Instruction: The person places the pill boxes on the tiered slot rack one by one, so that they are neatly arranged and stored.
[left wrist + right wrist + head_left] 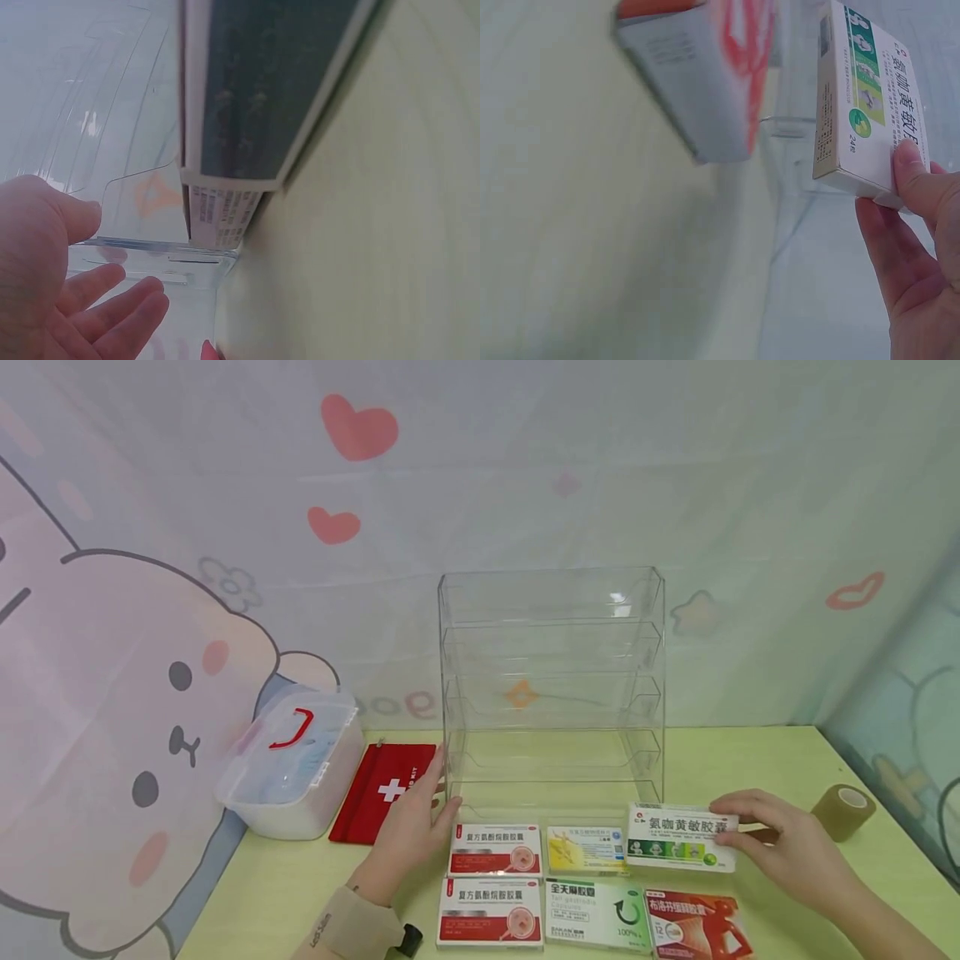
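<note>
My right hand pinches the right end of a white and green medicine box, thumb on its front; the right wrist view shows the same grip on the box. The box is tilted, just in front of the clear tiered acrylic rack. At the rack's lower left side is my left hand, fingers extended and thumb apart, nothing held; whether it touches the rack I cannot tell. Before the rack lie two red and white medicine boxes, a yellow and white box, a green and white box and a red box.
A white lidded case with a red handle stands at the left, beside a red first aid pouch partly behind my left hand. A tan bandage roll stands by the table's right edge. A printed cloth hangs behind.
</note>
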`<action>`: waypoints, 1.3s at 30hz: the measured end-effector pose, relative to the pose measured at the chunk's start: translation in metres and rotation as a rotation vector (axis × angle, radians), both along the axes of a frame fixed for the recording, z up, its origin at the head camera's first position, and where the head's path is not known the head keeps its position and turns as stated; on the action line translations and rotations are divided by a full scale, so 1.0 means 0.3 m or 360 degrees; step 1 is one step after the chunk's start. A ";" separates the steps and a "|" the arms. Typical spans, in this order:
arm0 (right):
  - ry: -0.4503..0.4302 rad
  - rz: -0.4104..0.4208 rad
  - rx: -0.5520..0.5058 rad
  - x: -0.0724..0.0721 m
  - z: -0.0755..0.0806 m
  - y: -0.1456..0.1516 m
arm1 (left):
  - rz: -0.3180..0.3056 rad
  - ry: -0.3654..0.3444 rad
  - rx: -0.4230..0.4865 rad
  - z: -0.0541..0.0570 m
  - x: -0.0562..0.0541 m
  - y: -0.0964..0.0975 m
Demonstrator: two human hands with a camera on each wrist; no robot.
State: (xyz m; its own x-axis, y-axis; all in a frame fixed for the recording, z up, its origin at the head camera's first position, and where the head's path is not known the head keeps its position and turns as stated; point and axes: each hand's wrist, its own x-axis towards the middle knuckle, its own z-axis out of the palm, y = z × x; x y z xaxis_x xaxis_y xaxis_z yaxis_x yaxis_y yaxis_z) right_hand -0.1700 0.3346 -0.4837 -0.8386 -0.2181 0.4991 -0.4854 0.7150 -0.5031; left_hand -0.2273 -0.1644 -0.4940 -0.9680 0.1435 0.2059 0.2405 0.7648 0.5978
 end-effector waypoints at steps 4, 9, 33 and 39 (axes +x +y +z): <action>0.0048 0.0025 -0.0046 -0.010 0.049 -0.039 | -0.0014 -0.0022 0.0091 -0.009 -0.001 -0.003; 0.0122 0.0016 -0.0052 -0.027 0.115 -0.103 | -0.0035 -0.0049 0.0194 -0.022 -0.003 -0.005; 0.0553 0.0048 -0.0399 -0.319 0.420 -0.452 | -0.0040 -0.0023 0.0268 -0.028 -0.008 -0.012; 0.0559 0.0049 -0.0454 -0.381 0.511 -0.517 | -0.0022 -0.0041 0.0264 -0.026 -0.003 -0.008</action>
